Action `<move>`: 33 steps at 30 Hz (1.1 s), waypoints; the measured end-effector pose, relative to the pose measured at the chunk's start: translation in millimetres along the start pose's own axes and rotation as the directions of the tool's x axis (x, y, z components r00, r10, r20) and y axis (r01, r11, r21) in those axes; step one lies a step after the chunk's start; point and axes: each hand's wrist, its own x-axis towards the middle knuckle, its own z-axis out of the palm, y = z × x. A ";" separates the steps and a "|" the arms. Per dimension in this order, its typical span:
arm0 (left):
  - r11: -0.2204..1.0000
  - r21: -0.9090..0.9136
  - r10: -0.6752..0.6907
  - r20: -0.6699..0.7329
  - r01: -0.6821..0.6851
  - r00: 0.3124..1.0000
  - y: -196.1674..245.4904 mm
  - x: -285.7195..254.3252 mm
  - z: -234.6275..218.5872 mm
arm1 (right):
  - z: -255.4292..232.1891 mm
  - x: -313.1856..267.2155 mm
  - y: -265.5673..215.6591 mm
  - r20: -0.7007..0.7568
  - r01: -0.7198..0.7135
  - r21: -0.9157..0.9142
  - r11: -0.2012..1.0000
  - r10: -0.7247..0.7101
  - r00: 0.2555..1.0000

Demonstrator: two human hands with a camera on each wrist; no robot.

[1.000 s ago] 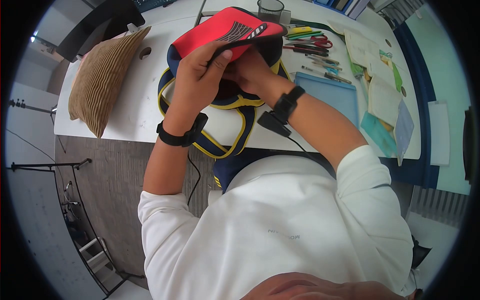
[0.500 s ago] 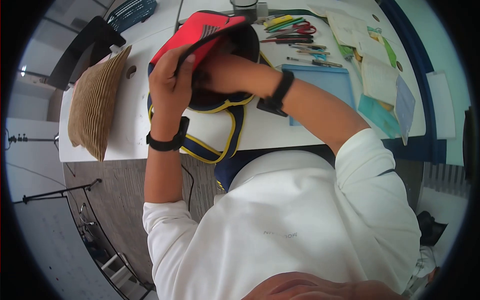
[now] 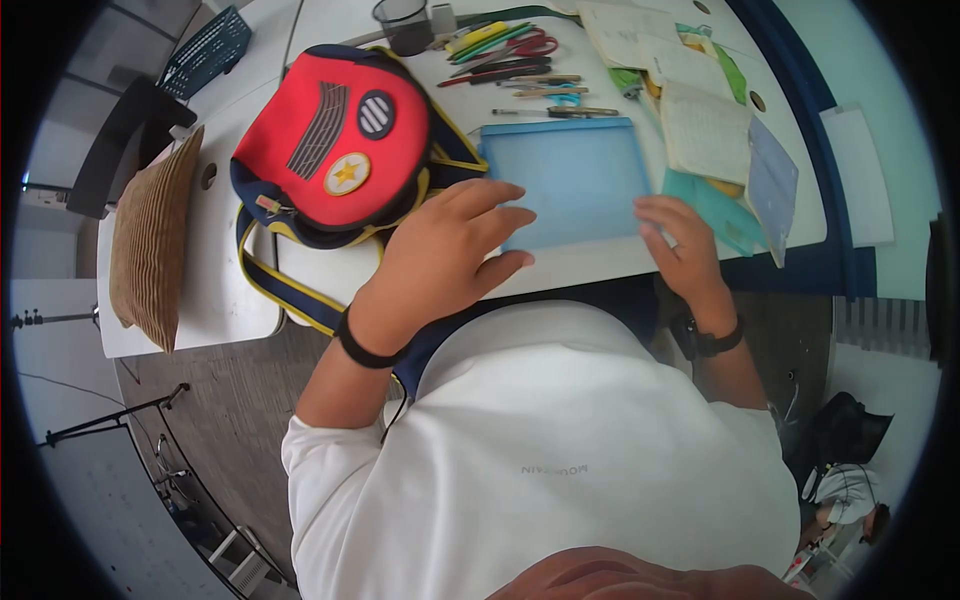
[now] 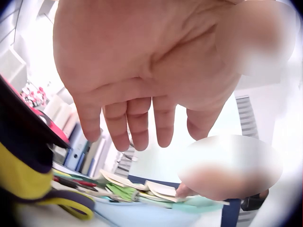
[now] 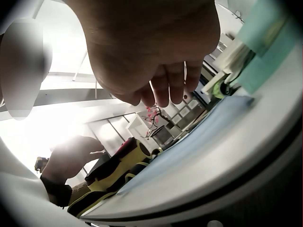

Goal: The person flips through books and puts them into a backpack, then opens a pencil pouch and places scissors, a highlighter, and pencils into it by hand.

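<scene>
The red and navy backpack [image 3: 300, 110] lies on the table with its red front flap facing up, showing a star badge and a striped badge. My left hand [image 3: 440, 245] hovers beside its right edge, over the near left corner of a translucent blue plastic folder [image 3: 575, 190]. In the left wrist view the left hand [image 4: 147, 61] has its fingers extended, holding nothing. My right hand [image 3: 685, 250] is at the folder's right edge, fingers loosely bent. The right wrist view shows the right hand [image 5: 161, 52] above the blue folder [image 5: 189, 142], with nothing in its grasp.
Pens, markers and red-handled scissors [image 3: 535, 42] lie behind the folder, near a black mesh pen cup [image 3: 405, 28]. Open notebooks [image 3: 705, 130] and a teal pouch [image 3: 715, 215] lie to the right. A brown corduroy cushion [image 3: 155, 240] stands at the left.
Both hands have left the backpack, which was held open with the right hand inside. Its flap is now down. The hands have moved right, to either side of the blue folder.
</scene>
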 end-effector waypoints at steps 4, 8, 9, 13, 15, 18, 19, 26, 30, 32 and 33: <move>0.986 0.159 -0.052 0.081 0.038 0.995 -4.7 47.2 35.9 | -7.9 -27.0 22.0 0.042 -0.024 -0.002 1.000 0.024 0.999; 0.933 0.313 -0.230 0.138 0.177 0.963 -37.0 91.3 57.9 | -14.9 -36.2 47.3 0.006 -0.043 0.027 0.999 0.043 0.999; 0.896 0.378 -0.303 0.136 0.233 0.943 -43.3 97.0 61.6 | -17.4 -36.0 52.0 0.006 -0.038 0.029 0.999 0.038 0.999; 0.804 0.490 -0.457 0.149 0.336 0.877 -53.4 102.8 68.0 | -24.9 -39.1 63.2 0.008 -0.052 0.099 0.994 0.051 0.999; 0.777 0.510 -0.509 0.165 0.368 0.845 -57.2 102.6 69.2 | -26.4 -41.3 68.5 0.021 -0.067 0.176 0.982 0.064 0.998; 0.801 0.487 -0.463 0.135 0.348 0.876 -62.6 99.7 69.6 | -26.0 -41.7 69.4 0.028 -0.051 0.208 0.977 0.047 0.999; 0.803 0.484 -0.461 0.139 0.346 0.876 -60.6 99.5 68.9 | -25.5 -41.8 67.8 0.027 -0.051 0.213 0.976 0.047 0.999; 0.875 0.445 -0.215 -0.002 0.193 0.977 -56.2 84.9 73.1 | -21.7 -43.2 54.2 0.055 -0.047 0.169 0.985 0.038 0.998; 0.909 0.409 -0.031 -0.116 0.076 0.993 -19.3 91.1 30.4 | -46.7 -19.9 23.8 -0.012 0.084 0.090 0.992 -0.084 0.996; 0.861 0.507 0.166 -0.212 -0.037 0.963 1.3 91.9 9.1 | -67.0 0.8 4.8 -0.102 0.132 0.041 0.990 -0.128 0.987; 0.861 0.507 0.169 -0.210 -0.041 0.963 10.8 91.7 1.9 | -77.2 13.2 -4.5 -0.192 0.181 -0.016 0.983 -0.181 0.965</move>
